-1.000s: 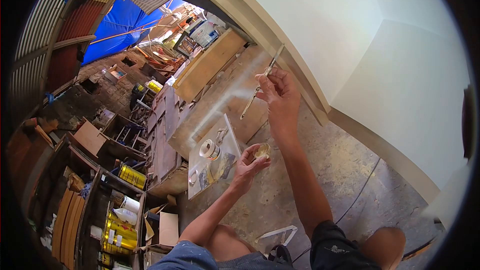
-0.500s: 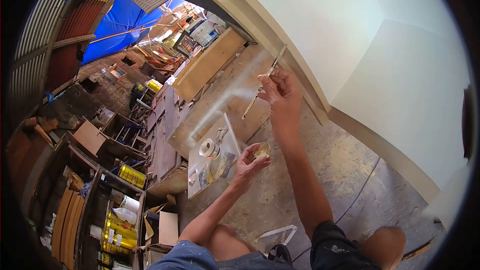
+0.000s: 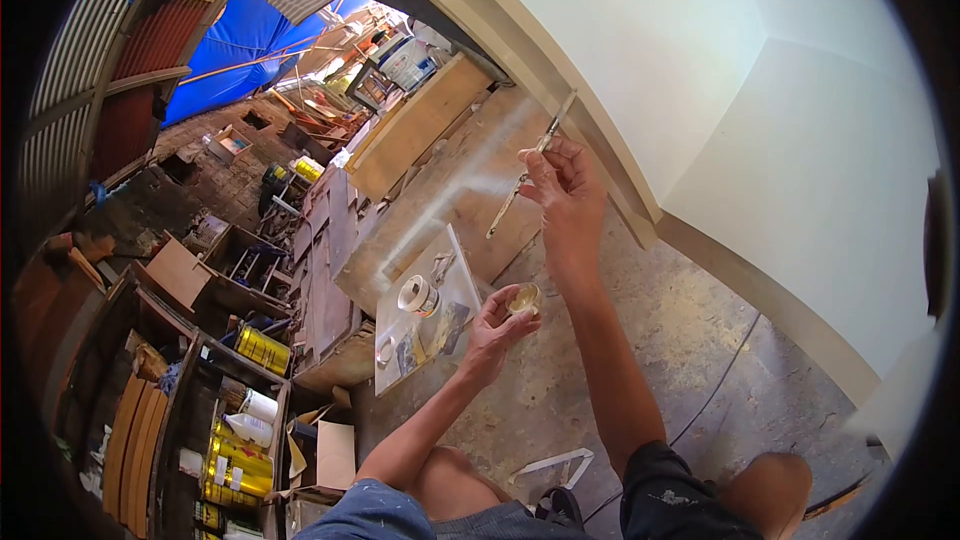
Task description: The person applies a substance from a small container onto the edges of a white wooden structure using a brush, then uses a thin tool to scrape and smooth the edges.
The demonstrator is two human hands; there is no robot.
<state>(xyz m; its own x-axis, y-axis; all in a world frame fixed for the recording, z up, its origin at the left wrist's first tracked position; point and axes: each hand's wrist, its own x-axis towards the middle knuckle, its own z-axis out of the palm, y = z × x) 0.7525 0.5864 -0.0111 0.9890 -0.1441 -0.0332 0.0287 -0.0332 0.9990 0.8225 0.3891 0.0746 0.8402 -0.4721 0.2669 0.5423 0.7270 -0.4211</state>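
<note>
My right hand [image 3: 568, 180] pinches a thin paintbrush [image 3: 511, 202] with a pale, stained handle. The brush's upper end [image 3: 569, 105] meets the cream edge strip [image 3: 545, 50] of a large white panel [image 3: 640, 70]. Lower and to the left, my left hand [image 3: 492, 334] is closed round a small round cup [image 3: 525, 300], which holds something pale yellowish. Beyond that hand, a white tub [image 3: 418, 295] stands on a pale board [image 3: 463, 285] marked with grey and yellow smears.
Shelves [image 3: 185, 380] with yellow cans [image 3: 238, 468] and white bottles stand at the lower left. A wooden box [image 3: 420, 130] lies behind the board. A cable [image 3: 715, 387] crosses the concrete floor [image 3: 650, 340]. A blue tarp [image 3: 235, 55] hangs at the upper left.
My right hand and the brush have shifted very slightly to the right. My left hand keeps its hold on the cup, almost unmoved.
</note>
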